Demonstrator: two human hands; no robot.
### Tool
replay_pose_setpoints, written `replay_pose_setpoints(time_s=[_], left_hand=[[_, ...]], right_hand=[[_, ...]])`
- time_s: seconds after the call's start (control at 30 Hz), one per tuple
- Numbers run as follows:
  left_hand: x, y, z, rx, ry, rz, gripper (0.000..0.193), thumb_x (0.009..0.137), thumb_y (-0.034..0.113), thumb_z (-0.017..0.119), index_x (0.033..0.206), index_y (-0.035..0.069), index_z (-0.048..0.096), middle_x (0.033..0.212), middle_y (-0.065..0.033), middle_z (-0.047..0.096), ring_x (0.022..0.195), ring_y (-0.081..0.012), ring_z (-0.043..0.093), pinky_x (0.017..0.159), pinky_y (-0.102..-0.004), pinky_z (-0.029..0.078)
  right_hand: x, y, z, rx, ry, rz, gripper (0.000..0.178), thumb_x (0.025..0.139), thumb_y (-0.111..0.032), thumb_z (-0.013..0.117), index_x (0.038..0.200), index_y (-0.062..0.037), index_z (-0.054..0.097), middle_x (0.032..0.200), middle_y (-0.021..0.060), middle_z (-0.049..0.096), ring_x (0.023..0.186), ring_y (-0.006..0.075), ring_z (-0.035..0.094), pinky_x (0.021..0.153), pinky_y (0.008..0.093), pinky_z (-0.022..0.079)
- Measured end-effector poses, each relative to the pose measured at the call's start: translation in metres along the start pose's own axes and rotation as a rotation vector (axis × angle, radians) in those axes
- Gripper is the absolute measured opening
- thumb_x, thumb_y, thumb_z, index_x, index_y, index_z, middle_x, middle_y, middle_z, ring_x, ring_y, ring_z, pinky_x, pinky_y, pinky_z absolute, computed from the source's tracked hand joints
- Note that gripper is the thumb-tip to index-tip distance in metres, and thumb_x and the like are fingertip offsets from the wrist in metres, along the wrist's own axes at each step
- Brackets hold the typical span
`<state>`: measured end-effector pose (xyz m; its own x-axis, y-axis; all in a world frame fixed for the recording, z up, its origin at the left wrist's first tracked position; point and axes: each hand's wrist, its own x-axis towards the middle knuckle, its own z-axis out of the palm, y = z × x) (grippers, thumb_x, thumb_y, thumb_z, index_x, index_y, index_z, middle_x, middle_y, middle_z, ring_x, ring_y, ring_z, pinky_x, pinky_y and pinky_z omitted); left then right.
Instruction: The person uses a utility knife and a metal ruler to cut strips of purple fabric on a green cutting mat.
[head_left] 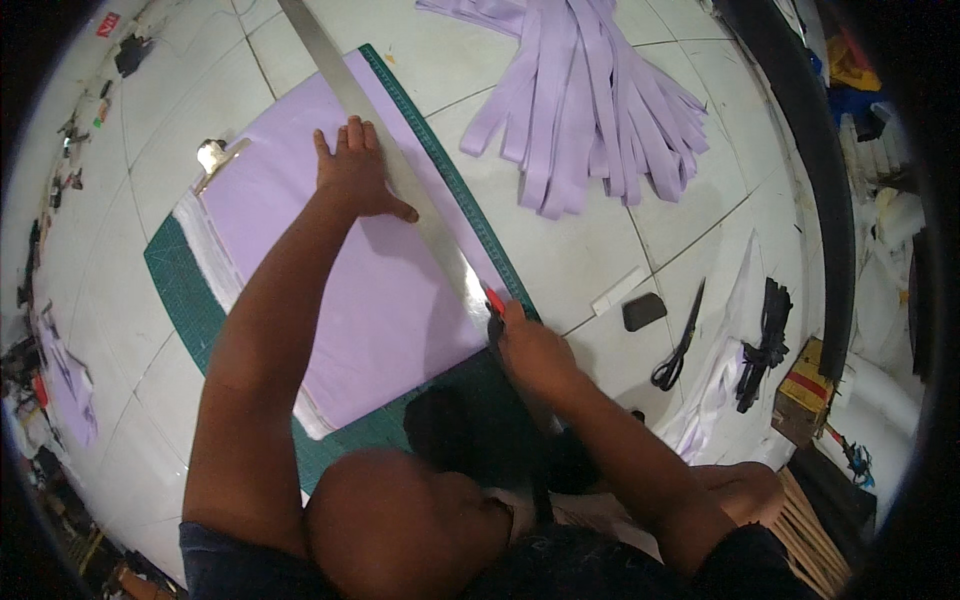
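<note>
Folded lilac fabric lies in a thick flat stack on a green cutting mat. A long metal ruler runs slantwise across the fabric near its right edge. My left hand lies flat on the fabric and the ruler's edge, fingers spread and thumb on the metal. At the ruler's near end, my right hand is closed around a red-handled cutter; its blade is too small to make out. A metal bulldog clip grips the fabric's left edge.
Many lilac fabric strips lie fanned on the tiled floor beyond the mat. To the right are a white strip, a dark rounded block, black scissors, a black tied bundle and a cardboard box. Scraps litter the far left.
</note>
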<state>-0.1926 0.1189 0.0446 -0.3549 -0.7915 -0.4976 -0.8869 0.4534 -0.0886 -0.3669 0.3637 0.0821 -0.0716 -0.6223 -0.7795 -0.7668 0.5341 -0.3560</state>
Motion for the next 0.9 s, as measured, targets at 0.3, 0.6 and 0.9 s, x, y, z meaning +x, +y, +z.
replay_pose_setpoints(time_s=[0.3,0.6,0.9], left_hand=[[0.0,0.004,-0.002,0.018,0.013,0.002,0.148,0.045,0.072,0.084,0.15,-0.009,0.017,0.158,-0.0268,0.019,0.148,-0.0378,0.021,0.115,-0.0644,0.014],[0.0,-0.004,0.0,0.074,-0.03,-0.034,0.153,0.044,0.078,0.08,0.151,-0.009,0.014,0.159,-0.0256,0.015,0.148,-0.038,0.02,0.116,-0.0641,0.012],[0.002,0.01,-0.008,0.059,-0.03,-0.038,0.151,0.043,0.074,0.083,0.152,-0.007,0.015,0.159,-0.0235,0.018,0.147,-0.0362,0.021,0.116,-0.063,0.014]], right_hand=[[-0.073,0.076,0.043,-0.123,-0.112,0.2,0.03,0.1,-0.031,0.042,0.109,-0.0023,0.042,0.094,0.0299,0.066,0.09,0.05,0.064,0.081,0.0589,0.048],[-0.055,0.029,-0.006,-0.064,0.152,-0.027,0.024,0.099,-0.02,0.046,0.113,-0.0014,0.042,0.091,0.0279,0.066,0.085,0.0491,0.064,0.075,0.0572,0.049],[0.119,-0.092,-0.035,-0.018,0.374,-0.256,0.025,0.094,-0.016,0.049,0.111,0.0007,0.042,0.093,0.0306,0.065,0.088,0.0474,0.065,0.078,0.0569,0.051]])
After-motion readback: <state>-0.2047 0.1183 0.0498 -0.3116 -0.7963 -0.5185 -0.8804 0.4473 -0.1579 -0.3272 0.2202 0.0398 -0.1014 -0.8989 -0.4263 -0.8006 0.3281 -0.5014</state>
